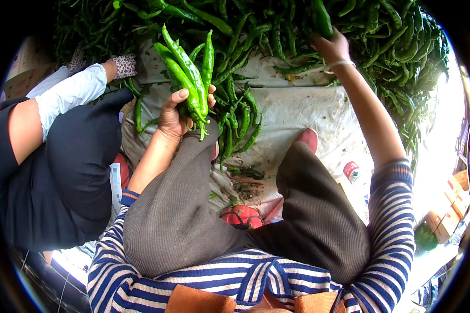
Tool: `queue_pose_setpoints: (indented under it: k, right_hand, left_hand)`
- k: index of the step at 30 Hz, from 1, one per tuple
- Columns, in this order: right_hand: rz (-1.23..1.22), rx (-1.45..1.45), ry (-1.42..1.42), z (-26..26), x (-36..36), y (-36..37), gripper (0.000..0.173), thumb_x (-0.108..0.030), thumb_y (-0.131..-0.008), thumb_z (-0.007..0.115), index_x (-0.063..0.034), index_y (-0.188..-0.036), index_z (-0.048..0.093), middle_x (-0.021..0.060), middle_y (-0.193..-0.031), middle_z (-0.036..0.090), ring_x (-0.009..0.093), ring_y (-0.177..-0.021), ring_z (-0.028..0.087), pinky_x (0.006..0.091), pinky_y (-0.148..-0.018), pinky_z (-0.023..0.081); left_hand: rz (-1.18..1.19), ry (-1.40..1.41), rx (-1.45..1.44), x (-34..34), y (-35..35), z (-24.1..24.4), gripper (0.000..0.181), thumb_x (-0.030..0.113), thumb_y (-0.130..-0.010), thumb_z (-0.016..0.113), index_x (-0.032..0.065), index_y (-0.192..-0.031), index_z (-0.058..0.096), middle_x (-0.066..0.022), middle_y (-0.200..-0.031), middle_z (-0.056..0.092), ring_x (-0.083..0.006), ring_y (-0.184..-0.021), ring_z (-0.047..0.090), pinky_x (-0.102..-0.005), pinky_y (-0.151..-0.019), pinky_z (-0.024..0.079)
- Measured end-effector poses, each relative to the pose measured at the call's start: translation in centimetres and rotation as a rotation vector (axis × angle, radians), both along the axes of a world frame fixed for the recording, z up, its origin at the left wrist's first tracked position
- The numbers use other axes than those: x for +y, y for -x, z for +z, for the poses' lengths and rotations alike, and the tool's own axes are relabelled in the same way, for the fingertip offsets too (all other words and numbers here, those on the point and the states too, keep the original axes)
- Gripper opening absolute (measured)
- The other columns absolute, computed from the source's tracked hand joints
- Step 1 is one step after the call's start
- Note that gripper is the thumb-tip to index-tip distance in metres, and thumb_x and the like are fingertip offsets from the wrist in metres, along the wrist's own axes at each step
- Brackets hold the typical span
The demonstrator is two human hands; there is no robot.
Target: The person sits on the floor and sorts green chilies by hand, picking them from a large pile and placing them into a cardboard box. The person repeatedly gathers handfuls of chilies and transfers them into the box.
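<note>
My left hand (172,117) is closed around the stem ends of a bunch of long green peppers (186,74), their tips pointing up and away from me. It is above my left knee. At the near edge of a large heap of green peppers (395,43), my right hand (337,49) grips a thick dark green pepper (322,17); some of its fingers are hidden. A smaller cluster of green peppers (239,123) lies on the pale plastic sheet (293,105), just right of my left hand.
Close on my left sits another person in dark clothes (82,168), with a patterned glove (124,65) at the heap. A labelled plastic bottle (352,174) is beside my right leg. Cardboard boxes (446,219) stand at the far right. Plant scraps (246,187) litter the sheet between my feet.
</note>
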State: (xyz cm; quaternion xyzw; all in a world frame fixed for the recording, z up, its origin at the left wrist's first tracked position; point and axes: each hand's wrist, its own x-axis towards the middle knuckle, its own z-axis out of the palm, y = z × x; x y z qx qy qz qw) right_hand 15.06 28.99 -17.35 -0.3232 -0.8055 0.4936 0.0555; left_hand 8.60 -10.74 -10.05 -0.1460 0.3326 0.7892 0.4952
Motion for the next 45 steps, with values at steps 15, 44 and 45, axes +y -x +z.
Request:
queue_pose_setpoints:
  k: [15, 44, 45]
  right_hand:
    - [-0.187, 0.002, 0.125, 0.7, -6.0, -7.5, 0.016, -0.005, -0.074, 0.065, -0.001, -0.09, 0.063, 0.008, -0.075, 0.065, 0.014, -0.062, 0.06, 0.0271, -0.062, 0.05]
    - [0.667, -0.496, -0.641, -0.7, -5.0, -19.9, 0.034, -0.018, -0.082, 0.058, -0.0125, -0.113, 0.049, 0.0197, -0.086, 0.062, 0.038, -0.078, 0.063, 0.0469, -0.068, 0.05]
    - [0.708, -0.467, -0.631, -1.5, -5.6, -20.4, 0.032, -0.015, -0.082, 0.057, -0.0121, -0.112, 0.047, 0.0205, -0.086, 0.062, 0.039, -0.077, 0.062, 0.0475, -0.067, 0.05]
  left_hand:
    - [0.002, -0.008, -0.023, -0.6, -0.4, -1.1, 0.063, 0.024, -0.076, 0.068, -0.0105, -0.122, 0.043, -0.0253, -0.113, 0.056, -0.032, -0.095, 0.062, -0.0436, -0.092, 0.05]
    - [0.047, -0.128, -0.051, -5.8, -2.1, -3.1, 0.059, 0.022, -0.078, 0.068, -0.0057, -0.125, 0.045, -0.0254, -0.123, 0.05, -0.0344, -0.103, 0.058, -0.0463, -0.099, 0.044]
    - [0.058, -0.122, -0.06, -6.0, -2.6, -3.2, 0.059, 0.022, -0.078, 0.068, -0.0057, -0.125, 0.045, -0.0253, -0.123, 0.05, -0.0344, -0.102, 0.058, -0.0463, -0.099, 0.044]
